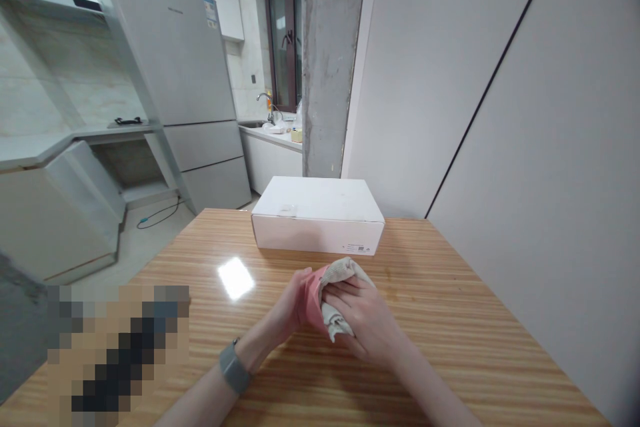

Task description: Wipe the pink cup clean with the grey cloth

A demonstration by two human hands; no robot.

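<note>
My left hand (290, 303) is wrapped round the side of a pink cup (313, 299), tilted with its mouth towards the right. A light beige cloth (345, 269) is bunched at the cup's mouth, partly inside and partly over the rim. My right hand (367, 317) is closed on the cloth, its fingers pushed into the opening. Cup and cloth are held just above the wooden table (430, 347). The inside of the cup and my right fingertips are hidden.
A white box (315, 233) stands at the table's far side, just beyond my hands. Something dark, blurred by pixels (120, 360), lies at the table's left. Behind are a grey fridge (170, 60), a sink counter (273, 153) and a white wall panel (500, 167).
</note>
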